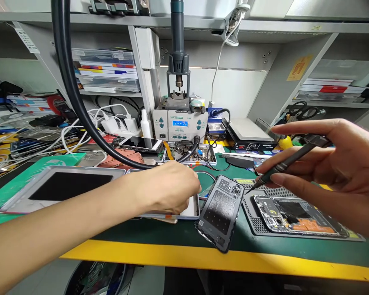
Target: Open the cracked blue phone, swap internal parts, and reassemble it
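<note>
My left hand [175, 188] is closed, its fingertips hidden, over a shallow white tray [194, 207]; whether something is in it cannot be made out. My right hand [313, 164] grips a thin dark screwdriver [278, 167], its tip pointing down and left near the back cover's upper edge. That dark phone back cover [219, 213] lies at an angle between the tray and a grey perforated mat [252, 223]. On the mat rests an opened phone [301, 215] with its inner parts and an orange piece showing, partly below my right hand.
A thick black hose [80, 102] arcs down across the left. Behind stand a soldering station [181, 125], a parts tray [213, 157] and a heating plate [249, 133]. A tray with a dark screen [70, 185] lies left. The yellow table edge [184, 254] runs in front.
</note>
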Motion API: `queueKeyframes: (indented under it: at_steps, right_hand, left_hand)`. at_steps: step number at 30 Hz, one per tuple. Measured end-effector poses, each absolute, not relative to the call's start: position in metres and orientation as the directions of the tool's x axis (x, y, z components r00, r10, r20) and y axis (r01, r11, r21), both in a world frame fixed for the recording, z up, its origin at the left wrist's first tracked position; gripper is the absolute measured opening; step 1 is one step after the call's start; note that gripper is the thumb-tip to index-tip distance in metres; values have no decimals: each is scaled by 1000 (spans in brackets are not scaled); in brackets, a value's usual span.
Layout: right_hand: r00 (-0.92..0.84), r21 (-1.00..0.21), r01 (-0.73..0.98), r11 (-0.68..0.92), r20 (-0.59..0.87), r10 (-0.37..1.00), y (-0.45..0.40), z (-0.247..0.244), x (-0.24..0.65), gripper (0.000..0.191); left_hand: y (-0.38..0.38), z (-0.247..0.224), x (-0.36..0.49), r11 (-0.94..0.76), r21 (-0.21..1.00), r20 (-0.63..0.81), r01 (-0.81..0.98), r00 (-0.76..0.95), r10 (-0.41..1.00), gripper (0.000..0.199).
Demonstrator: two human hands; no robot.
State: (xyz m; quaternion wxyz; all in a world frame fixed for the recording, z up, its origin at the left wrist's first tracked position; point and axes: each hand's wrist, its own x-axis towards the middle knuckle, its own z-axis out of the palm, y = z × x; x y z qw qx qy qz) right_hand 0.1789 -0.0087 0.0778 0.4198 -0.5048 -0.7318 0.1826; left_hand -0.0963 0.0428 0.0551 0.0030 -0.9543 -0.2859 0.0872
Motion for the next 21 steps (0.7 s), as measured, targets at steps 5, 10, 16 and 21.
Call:
queueKeyframes:
  at_steps: [5, 10, 16, 21]
  right_hand:
    - [-229, -624, 635, 456, 411, 882, -16, 89, 190, 64]
    - [-195, -711, 560, 426, 387, 901, -22, 92, 203, 59]
    - [-118, -874, 337, 349, 329, 937, -24, 86, 223, 57]
    - [-112, -942, 162, 294, 279, 954, -16, 71, 239, 57]
  left_hand:
    - [51, 47, -92, -813, -46, -174, 580, 797, 578, 12]
    - [53, 53, -99, -764, -9, -41, 645, 763, 645, 9]
    - [23, 55, -69, -357, 731, 35, 581, 491, 871, 7]
    - [3, 39, -7, 105, 987, -155, 125, 517, 842, 14]
